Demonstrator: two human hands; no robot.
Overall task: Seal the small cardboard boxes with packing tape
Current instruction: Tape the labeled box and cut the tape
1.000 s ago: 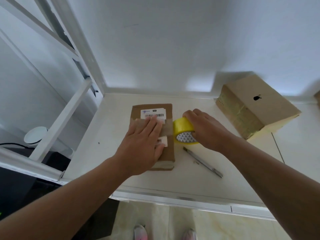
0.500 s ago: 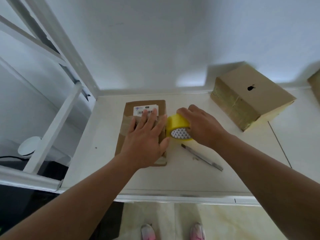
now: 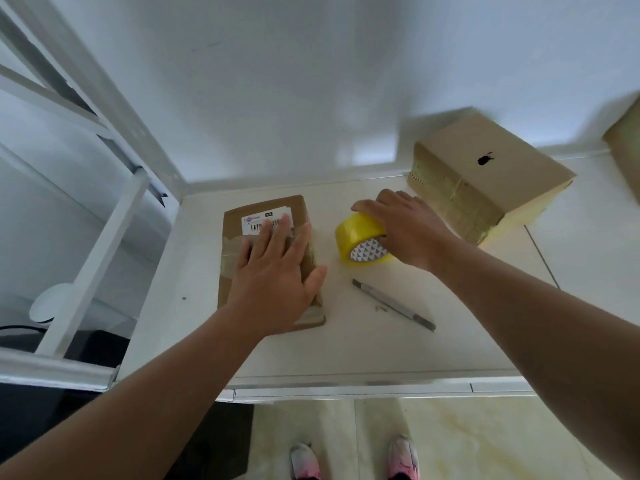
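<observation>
Left hand flat, fingers spread on taped cardboard box; right hand grips yellow tape roll just right of them.

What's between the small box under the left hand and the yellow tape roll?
Head view: only bare white tabletop separates cardboard box and tape roll; the utility knife lies nearer the person, outside that gap.
</observation>
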